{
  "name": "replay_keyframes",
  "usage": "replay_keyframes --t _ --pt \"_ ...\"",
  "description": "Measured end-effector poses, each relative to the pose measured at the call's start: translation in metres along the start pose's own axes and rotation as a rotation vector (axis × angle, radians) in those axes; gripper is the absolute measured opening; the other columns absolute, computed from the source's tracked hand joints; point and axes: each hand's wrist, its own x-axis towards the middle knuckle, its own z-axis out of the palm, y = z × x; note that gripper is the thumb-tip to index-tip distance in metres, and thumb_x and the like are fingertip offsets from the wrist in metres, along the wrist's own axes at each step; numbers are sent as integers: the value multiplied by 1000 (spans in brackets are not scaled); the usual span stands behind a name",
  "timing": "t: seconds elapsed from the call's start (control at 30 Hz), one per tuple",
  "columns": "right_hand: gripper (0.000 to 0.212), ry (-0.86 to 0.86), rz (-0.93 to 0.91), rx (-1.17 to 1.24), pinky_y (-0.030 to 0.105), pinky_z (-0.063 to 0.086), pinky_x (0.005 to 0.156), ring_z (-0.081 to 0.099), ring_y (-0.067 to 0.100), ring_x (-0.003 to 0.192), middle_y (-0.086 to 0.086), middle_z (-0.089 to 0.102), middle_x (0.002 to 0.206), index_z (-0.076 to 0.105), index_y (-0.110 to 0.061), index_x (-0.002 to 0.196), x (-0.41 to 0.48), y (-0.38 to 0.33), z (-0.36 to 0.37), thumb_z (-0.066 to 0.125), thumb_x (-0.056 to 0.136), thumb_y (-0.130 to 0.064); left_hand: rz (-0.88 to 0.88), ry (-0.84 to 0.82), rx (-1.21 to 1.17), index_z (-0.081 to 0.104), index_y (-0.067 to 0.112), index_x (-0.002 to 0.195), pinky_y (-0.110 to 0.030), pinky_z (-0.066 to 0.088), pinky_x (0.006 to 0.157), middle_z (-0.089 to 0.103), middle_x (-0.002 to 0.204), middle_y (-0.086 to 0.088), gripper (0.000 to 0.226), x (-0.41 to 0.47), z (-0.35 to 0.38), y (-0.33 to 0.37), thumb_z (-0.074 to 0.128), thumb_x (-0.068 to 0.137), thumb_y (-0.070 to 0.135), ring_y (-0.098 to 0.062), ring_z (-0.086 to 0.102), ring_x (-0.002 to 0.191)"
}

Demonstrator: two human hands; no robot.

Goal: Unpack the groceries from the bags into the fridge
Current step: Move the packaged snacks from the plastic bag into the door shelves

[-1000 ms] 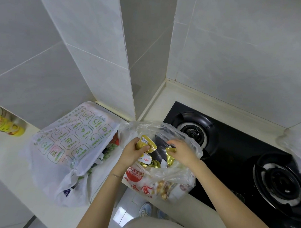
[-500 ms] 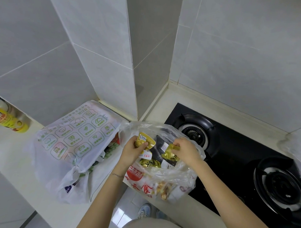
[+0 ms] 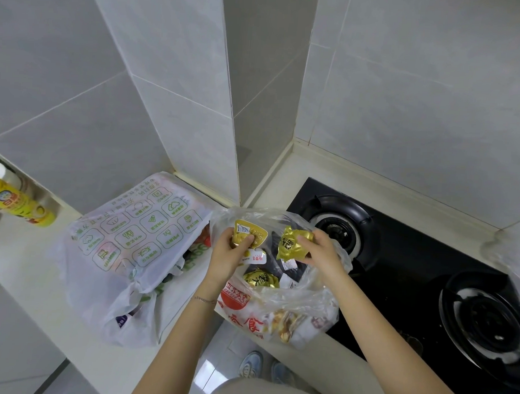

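Far left on the counter (image 3: 29, 262), a yellow bottle (image 3: 20, 200) stands against the back wall. Next comes the printed bag (image 3: 127, 245), slumped from the back edge down to the near edge, its mouth facing right and goods showing inside.

Now the action: the left hand (image 3: 230, 254) is clenched round a gold pouch (image 3: 248, 233), thumb across its face. The pouch's broad end points away toward the wall and its long axis runs roughly near to far. Both hands work over the mouth of the clear bag (image 3: 278, 303), which sits at the counter's near edge, just beside the stove (image 3: 412, 276).

A third gold packet (image 3: 260, 278) lies inside, below and between the hands, nearer the left one. Its axis cannot be made out under the plastic.

The right hand (image 3: 321, 252) pinches a crumpled gold packet (image 3: 292, 242) by its right side, the packet tilted with its long axis leaning near-left to far-right.

Both hands are full and no fridge is in sight, so the next move probably calls for lifting both clear of the bag.
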Motion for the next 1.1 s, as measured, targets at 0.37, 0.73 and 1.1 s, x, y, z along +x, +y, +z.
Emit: replay_keyframes --t 0.37,0.73,1.1 --pt "31 -45 200 511 54 51 91 66 28 99 11 67 109 52 -7 126 -17 -2 12 55 97 -18 -8 52 -194 61 9 111 -20 55 67 71 98 -3 21 -7 6 10 58 97 24 -10 71 83" --pt "45 -179 40 799 41 47 99 66 24 101 9 71 106 62 -10 112 -33 -2 25 78 74 -27 -34 -41 -241 60 3 114 -23 56 72 71 103 -12 28 -4 12 13 60 96 24 -21 70 90" --pt "44 82 24 511 47 53 92 68 29 102 9 70 115 52 -18 128 -40 19 46 69 88 -19 7 -169 -188 62 3 110 -36 57 80 71 103 -16 22 -17 7 12 61 95 19 -26 69 91"
